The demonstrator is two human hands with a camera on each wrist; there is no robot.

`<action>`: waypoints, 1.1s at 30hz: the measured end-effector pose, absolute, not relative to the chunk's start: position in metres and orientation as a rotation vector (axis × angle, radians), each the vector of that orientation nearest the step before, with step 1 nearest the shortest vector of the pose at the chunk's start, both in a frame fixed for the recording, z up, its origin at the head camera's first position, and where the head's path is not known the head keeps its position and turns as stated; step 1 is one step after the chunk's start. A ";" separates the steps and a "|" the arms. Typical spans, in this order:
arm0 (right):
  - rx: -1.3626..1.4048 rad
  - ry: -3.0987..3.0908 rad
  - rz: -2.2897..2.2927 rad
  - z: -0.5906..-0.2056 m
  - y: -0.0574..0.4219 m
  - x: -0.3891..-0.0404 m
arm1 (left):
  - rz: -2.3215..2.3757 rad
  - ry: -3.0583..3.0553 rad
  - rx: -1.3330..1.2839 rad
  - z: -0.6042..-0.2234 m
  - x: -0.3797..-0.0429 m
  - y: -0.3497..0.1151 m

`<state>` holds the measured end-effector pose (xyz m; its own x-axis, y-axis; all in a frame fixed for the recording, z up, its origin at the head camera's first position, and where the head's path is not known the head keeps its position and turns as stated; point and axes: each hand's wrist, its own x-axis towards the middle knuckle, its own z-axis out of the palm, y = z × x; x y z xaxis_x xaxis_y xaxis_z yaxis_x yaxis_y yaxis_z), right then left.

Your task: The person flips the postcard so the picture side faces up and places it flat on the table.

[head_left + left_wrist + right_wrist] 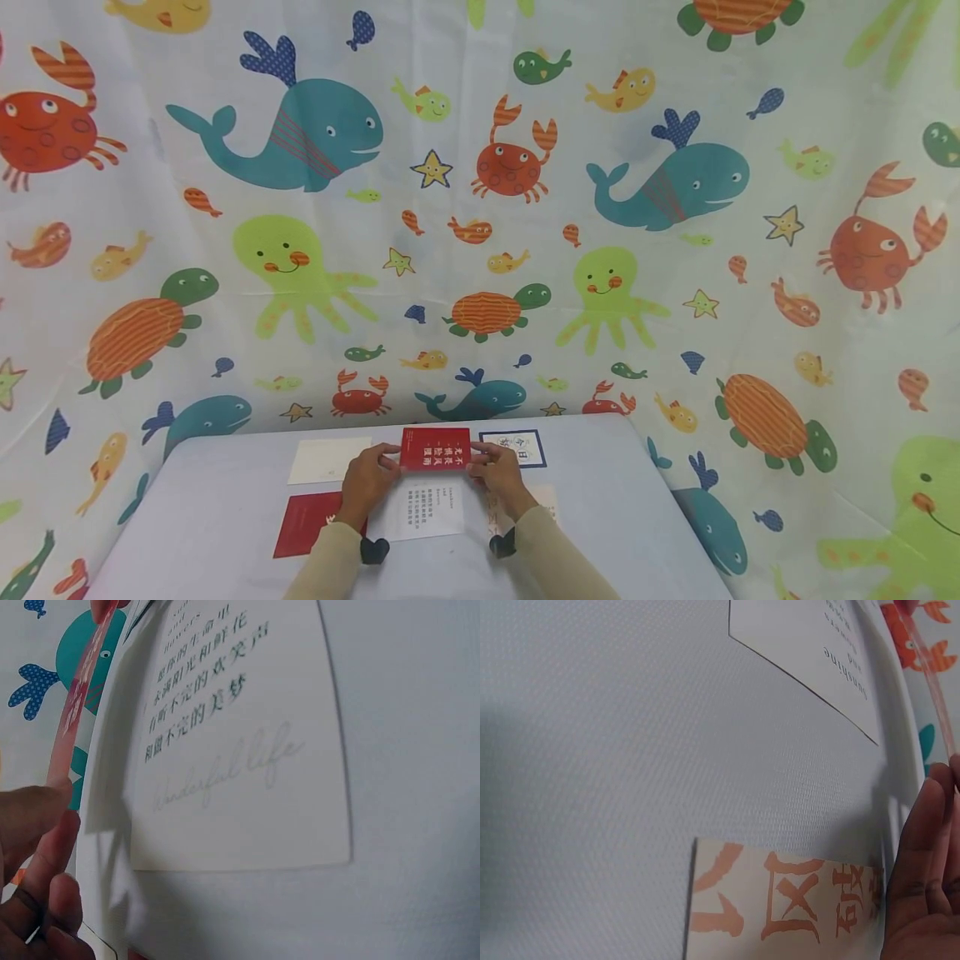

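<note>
Both hands hold a red card (437, 450) with white Chinese characters, lifted above the far part of the table. At its left edge the left hand (367, 482) pinches it between thumb and fingers; the right hand (499, 475) pinches the right edge. In the left wrist view the red card (75, 712) appears nearly edge-on, its face mostly hidden. A white card (427, 510) with dark text lies flat just below, between the forearms. Under the right wrist, partly covered, is a pale card (787, 907) with orange characters.
Left on the white table (225, 517) are a cream card (326, 461) and, nearer, a dark red card (303, 523) partly covered by the left forearm. A blue-bordered card (531, 448) lies behind the right hand. A sea-animal curtain (420, 300) hangs behind the table.
</note>
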<state>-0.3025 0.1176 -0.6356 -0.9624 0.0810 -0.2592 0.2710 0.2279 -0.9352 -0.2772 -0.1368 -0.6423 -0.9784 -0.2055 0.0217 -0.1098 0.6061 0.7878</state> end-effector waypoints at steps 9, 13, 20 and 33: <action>0.302 2.384 -1.774 -0.640 0.119 -0.303 | -1.236 -2.748 0.258 -0.639 -0.274 -0.134; 0.282 2.404 -1.749 -0.640 0.119 -0.302 | -1.220 -2.754 0.266 -0.637 -0.271 -0.132; 0.300 2.411 -1.718 -0.637 0.120 -0.299 | -1.203 -2.733 0.262 -0.639 -0.271 -0.130; 0.365 2.388 -1.756 -0.639 0.119 -0.298 | -1.210 -2.754 0.285 -0.641 -0.269 -0.128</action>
<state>-0.2976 0.1192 -0.6395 -0.9583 0.1032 -0.2664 0.2851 0.2829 -0.9158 -0.2690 -0.1284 -0.6409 -0.9751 -0.2193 0.0334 -0.1237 0.6626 0.7387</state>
